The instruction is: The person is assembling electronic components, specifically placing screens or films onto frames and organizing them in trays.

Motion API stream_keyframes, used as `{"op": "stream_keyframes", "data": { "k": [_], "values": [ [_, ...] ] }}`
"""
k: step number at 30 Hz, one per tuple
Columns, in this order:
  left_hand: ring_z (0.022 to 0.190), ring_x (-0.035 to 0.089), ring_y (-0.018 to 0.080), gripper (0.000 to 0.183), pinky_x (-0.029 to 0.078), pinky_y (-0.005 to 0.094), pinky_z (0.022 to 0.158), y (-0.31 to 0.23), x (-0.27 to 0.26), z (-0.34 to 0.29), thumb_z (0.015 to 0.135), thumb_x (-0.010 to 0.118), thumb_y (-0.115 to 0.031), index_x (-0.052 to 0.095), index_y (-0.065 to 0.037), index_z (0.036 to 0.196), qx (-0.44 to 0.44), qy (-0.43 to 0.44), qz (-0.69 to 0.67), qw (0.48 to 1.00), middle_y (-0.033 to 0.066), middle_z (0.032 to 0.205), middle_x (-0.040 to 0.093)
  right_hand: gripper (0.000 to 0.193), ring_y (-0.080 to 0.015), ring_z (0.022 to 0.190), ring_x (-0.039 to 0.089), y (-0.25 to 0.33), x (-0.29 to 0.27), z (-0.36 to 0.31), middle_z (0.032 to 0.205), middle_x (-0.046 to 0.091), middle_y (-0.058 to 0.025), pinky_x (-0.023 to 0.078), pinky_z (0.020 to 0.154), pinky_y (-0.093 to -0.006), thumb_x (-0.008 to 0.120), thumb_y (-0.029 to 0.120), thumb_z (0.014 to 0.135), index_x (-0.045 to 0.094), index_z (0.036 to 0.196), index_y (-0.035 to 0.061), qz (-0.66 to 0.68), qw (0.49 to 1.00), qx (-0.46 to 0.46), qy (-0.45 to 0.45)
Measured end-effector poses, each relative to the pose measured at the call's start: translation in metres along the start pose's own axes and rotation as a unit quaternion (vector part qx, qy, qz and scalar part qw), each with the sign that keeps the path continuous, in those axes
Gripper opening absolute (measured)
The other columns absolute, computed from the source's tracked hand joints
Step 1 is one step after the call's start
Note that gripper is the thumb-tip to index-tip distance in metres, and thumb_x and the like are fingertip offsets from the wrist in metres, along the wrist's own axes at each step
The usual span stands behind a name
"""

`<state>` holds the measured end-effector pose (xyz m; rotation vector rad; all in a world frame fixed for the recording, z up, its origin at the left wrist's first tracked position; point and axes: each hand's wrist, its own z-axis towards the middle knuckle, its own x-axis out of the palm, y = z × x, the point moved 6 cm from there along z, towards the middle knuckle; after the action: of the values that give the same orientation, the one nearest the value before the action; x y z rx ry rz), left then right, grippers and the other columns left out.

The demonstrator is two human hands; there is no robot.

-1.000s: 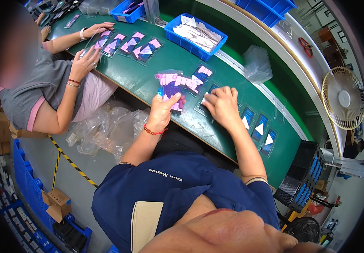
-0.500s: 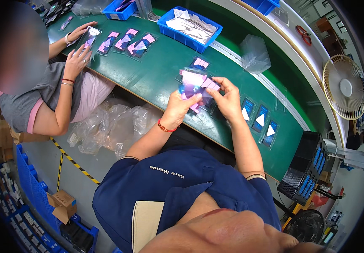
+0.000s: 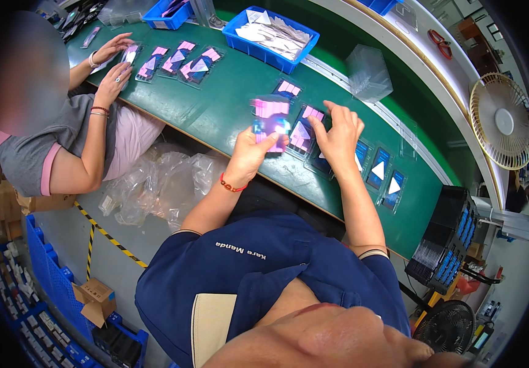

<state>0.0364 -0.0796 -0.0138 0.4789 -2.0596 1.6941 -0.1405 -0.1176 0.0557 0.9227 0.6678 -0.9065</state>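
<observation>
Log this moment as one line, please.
Left hand: gripping pink cards | right hand: fingers spread beside card pack | blue bin: white slips inside

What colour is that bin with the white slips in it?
The bin is blue; the head view, the only one, shows it best.

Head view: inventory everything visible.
Table: one, green, centre
Packs: several, blue and pink, on table
Cards: count unclear, pink, held
Bins: three, blue, along top
Slips: many, white, in bin
Plastic stack: one, clear, far side
Tool: one, red, upper right
Fans: two, cream and black, right
Tray stack: one, black, right
Bags: pile, clear, floor
Cartons: several, brown, left
Co-worker: one, in grey, left
Left hand: one, bare, holding cards
Right hand: one, bare, near packs
</observation>
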Motion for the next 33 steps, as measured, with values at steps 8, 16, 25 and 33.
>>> {"op": "stream_keyframes", "data": {
  "k": [8,16,25,33],
  "values": [
    [0.075,0.064,0.0126,0.019,0.054,0.0274,0.070,0.021,0.034,-0.001,0.087,0.062,-0.001,0.060,-0.001,0.105,-0.033,0.032,-0.001,0.999,0.0063,0.089,0.066,0.043,-0.0089,0.079,0.058,-0.019,0.003,-0.021,0.088,0.066,-0.0024,0.048,0.072,-0.0240,0.074,0.006,0.074,0.060,0.114,0.0028,0.439,0.880,0.150,0.103],
    [0.075,0.066,0.0220,0.020,0.056,0.0354,0.072,0.007,0.021,0.003,0.093,0.049,-0.009,0.054,0.003,0.108,-0.073,0.035,-0.083,0.993,0.0150,0.085,0.065,0.040,-0.0268,0.091,0.053,-0.067,-0.015,-0.024,0.090,0.065,-0.0096,0.030,0.091,-0.0389,0.076,0.022,0.071,0.064,0.107,0.0101,0.083,0.979,0.107,0.150],
    [0.080,0.065,0.0159,0.019,0.054,0.0304,0.074,0.025,0.043,0.000,0.092,0.056,-0.005,0.056,0.001,0.110,-0.065,0.091,-0.004,0.994,0.0088,0.092,0.067,0.051,-0.0245,0.092,0.053,-0.043,-0.039,-0.034,0.091,0.060,-0.0064,0.034,0.090,-0.0389,0.079,0.029,0.068,0.062,0.111,0.0080,-0.084,0.996,0.023,-0.011],
    [0.083,0.063,0.0132,0.023,0.053,0.0290,0.076,0.041,0.080,-0.003,0.087,0.063,-0.002,0.058,-0.001,0.109,-0.071,0.130,-0.022,0.989,0.0065,0.097,0.066,0.049,-0.0041,0.063,0.047,-0.057,-0.032,-0.058,0.066,0.052,0.0047,0.041,0.062,-0.0205,0.074,0.002,0.073,0.056,0.119,0.0023,0.416,0.880,0.225,0.056]
  ]
}}
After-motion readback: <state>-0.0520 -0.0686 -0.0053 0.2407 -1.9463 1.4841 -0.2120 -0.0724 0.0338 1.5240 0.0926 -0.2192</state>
